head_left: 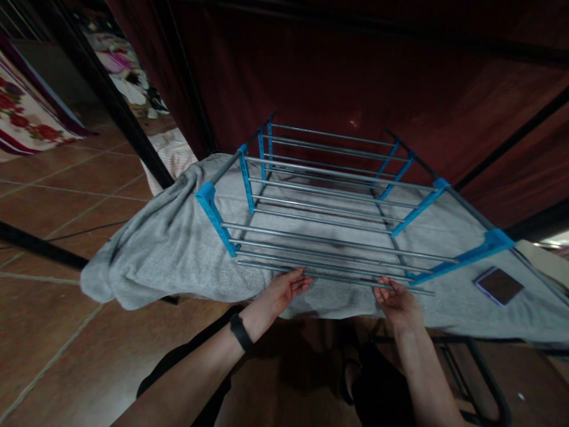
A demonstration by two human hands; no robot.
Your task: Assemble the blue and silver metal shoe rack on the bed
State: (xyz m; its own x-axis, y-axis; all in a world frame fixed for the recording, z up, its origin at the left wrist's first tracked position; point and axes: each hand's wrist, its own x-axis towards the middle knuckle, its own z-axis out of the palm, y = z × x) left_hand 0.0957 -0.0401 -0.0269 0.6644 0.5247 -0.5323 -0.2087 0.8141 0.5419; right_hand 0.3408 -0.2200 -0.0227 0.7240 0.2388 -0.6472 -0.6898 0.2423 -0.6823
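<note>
A loose metal rod point(338, 277) lies level in front of the rack, held near its middle and toward its right end. My left hand point(288, 289), with a black band on the wrist, closes its fingertips around the rod. Farther right, my right hand point(396, 299) pinches the same rod between thumb and fingers. Just beyond it stands a rack of grey metal tubes with blue plastic brackets point(471, 252). Its several crosswise tubes point(338, 240) sit in those brackets, and the rod runs along its near lower edge.
A grey blanket point(164, 237) covers the bed under the rack. On its right side lies a phone-like dark rectangle point(498, 286). Black bed-frame posts point(109, 101) rise at the left, a dark red curtain point(311, 77) hangs behind, and a black metal frame point(484, 373) stands lower right.
</note>
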